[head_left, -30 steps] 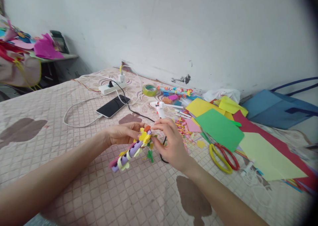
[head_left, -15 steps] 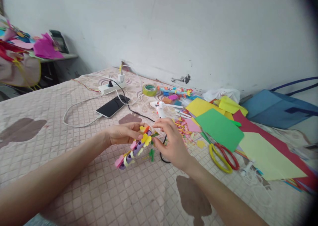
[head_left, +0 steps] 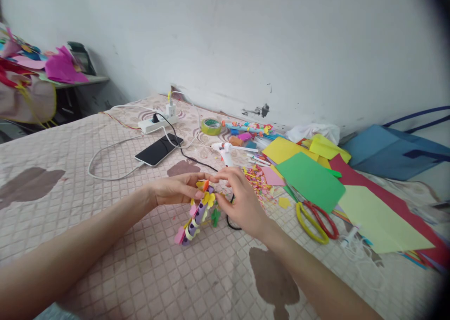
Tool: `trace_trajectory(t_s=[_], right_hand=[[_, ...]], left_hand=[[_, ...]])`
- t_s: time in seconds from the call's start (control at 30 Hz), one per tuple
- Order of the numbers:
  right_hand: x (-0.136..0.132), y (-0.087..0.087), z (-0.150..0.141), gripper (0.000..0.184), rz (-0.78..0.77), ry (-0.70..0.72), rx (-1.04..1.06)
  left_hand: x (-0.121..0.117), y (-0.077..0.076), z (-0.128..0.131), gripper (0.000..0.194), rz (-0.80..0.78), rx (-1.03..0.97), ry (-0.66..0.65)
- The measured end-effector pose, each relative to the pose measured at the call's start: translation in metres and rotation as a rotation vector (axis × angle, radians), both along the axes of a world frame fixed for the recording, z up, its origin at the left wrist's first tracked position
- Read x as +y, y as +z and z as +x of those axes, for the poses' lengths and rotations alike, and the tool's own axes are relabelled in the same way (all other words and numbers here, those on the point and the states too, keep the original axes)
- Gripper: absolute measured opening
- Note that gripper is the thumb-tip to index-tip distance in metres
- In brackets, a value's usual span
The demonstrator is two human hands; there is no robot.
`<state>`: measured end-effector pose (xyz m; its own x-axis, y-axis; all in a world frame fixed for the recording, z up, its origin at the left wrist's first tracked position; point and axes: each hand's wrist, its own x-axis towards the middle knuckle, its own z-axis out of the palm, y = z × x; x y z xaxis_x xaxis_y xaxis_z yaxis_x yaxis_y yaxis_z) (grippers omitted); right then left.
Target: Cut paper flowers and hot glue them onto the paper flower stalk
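Observation:
My left hand [head_left: 176,189] is closed around the upper end of a purple craft tube [head_left: 200,213] with dark dots, a pale wound strip and pink and yellow flower cut-outs. An orange piece [head_left: 206,185] and a yellow flower [head_left: 208,198] show at that end. My right hand [head_left: 242,200] is beside it, thumb and fingers drawn together at the tube's upper right edge; what they pinch is hidden. Just below those fingers hangs a green leaf-shaped piece [head_left: 215,217]. The tube slants, its lower end over the quilted cloth.
Behind my hands lie a white glue gun [head_left: 225,152], a phone [head_left: 159,150] on a cable, a power strip [head_left: 158,123] and a tape roll [head_left: 211,127]. Rightward are scissors [head_left: 312,221], green paper [head_left: 311,182] and paper scraps [head_left: 258,182]. A black cord runs under my right hand.
The tube's lower end has swung right and down, so it now stands steeper. Both hands have stayed almost in place.

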<state>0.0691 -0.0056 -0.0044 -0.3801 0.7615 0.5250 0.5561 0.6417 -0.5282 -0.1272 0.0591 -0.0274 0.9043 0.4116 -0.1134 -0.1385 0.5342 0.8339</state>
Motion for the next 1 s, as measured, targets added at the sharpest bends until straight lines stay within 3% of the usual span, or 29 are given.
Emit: trace_trajectory(t_s=[0.23, 1.0], right_hand=[[0.0017, -0.0011, -0.0014, 0.039, -0.011, 0.003, 0.004], [-0.0009, -0.0017, 0.0017, 0.04, -0.053, 0.018, -0.017]], left_hand=[[-0.0007, -0.0018, 0.0011, 0.036, -0.022, -0.004, 0.089], [0.0007, -0.0057, 0.0031, 0.039, -0.017, -0.011, 0.15]])
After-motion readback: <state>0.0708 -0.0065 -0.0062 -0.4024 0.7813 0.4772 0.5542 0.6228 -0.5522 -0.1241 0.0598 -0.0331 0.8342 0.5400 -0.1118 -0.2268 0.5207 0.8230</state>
